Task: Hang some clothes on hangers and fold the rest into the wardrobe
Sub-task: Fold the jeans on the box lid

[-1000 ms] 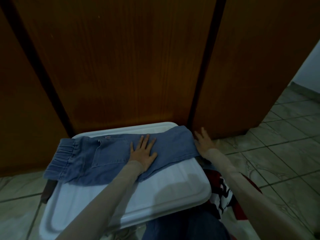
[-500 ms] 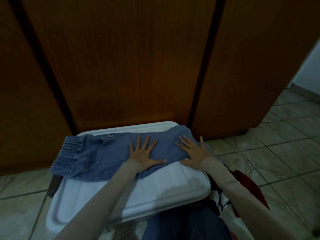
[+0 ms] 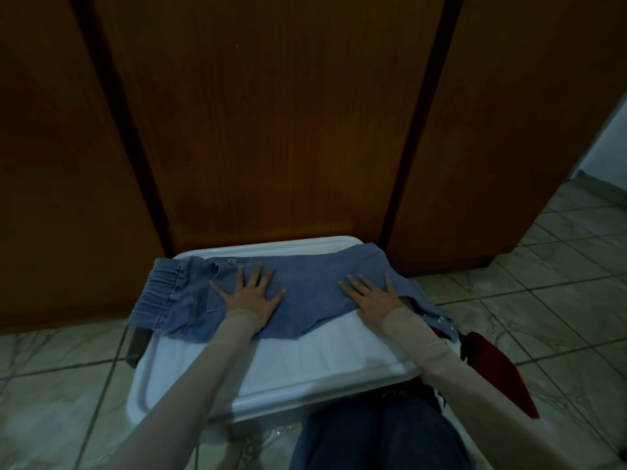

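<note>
**Both palms flat on the denim**

The white lid (image 3: 305,361) butts against the wardrobe doors (image 3: 271,130); tiled floor (image 3: 543,283) lies open to my right. The blue pants (image 3: 305,286) lie across the lid's far half, waistband overhanging left. My left hand (image 3: 252,293) and right hand (image 3: 371,300) press them, fingers spread straight, gripping nothing.

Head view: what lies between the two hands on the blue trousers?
Only a bare stretch of the blue trousers, spread flat on the white lid, lies between the left hand and right hand; the head view shows nothing else there.
</note>
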`<state>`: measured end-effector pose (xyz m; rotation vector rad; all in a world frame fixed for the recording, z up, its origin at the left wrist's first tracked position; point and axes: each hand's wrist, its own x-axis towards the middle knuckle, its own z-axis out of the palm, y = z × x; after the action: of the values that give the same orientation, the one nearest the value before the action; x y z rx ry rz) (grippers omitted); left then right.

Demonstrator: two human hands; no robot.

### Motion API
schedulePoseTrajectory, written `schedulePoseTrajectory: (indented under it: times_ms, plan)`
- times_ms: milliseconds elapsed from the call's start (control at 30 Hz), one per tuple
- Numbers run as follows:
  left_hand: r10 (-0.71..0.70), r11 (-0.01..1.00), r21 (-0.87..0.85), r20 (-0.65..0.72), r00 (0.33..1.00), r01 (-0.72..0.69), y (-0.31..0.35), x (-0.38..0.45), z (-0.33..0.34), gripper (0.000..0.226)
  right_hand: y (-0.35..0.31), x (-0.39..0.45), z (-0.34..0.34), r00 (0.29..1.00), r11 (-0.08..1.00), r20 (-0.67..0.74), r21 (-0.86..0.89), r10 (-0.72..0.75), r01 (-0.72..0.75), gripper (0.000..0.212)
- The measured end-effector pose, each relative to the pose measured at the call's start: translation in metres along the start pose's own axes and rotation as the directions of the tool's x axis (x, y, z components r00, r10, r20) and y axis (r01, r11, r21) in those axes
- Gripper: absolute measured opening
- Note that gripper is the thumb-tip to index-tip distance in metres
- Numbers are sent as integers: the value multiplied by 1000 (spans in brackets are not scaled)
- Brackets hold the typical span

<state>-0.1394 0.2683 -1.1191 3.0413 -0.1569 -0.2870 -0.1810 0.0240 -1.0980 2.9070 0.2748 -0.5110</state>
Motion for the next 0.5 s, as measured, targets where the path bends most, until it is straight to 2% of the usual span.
schedulePoseTrajectory:
  times_ms: [167,267,500]
  plan:
    - [-55,998,-17,26,998,56,-19,-8,-3,64,-8,-1,0,1000,999,-3,34,-19,19,64]
    - [-93,994,-52,38,995,95,-33,-12,-4,67,-18,-2,-1,1000,998,4,55,-10,10,62]
    - [-144,989,-4,63,988,145,-47,-25,-11,74,-38,-12,2,1000,987,-3,160,5,-5,56]
